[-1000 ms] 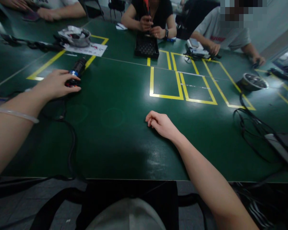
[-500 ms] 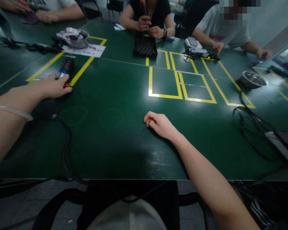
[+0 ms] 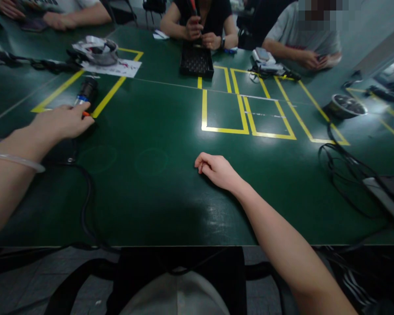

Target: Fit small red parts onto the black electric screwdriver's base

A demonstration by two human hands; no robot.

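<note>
Left hand [image 3: 57, 124] reaches over the near end of a black cylindrical tool [image 3: 89, 87] with a blue collar (orange bit peeking out by the thumb). Index finger and thumb spread around that end; other fingers hidden, so can't say if it's gripped or just touched. Tool lies between the long strips of a yellow tape outline [image 3: 109, 97], pointing away from the wearer; the tape presumably marks a spot for it, hence the neat lie.

Right hand [image 3: 218, 170] rests on the green table [image 3: 157, 205], fingers loosely curled, nothing visible in them; forearm over the table edge, probably just parked for support.

Beyond the tool, a metal bowl [image 3: 109, 54] sits on a paper sheet [image 3: 131, 68], maybe to shield the tabletop. Across, a co-worker's hands [image 3: 193, 28] hold something red-tipped over a black tray [image 3: 196, 65].
</note>
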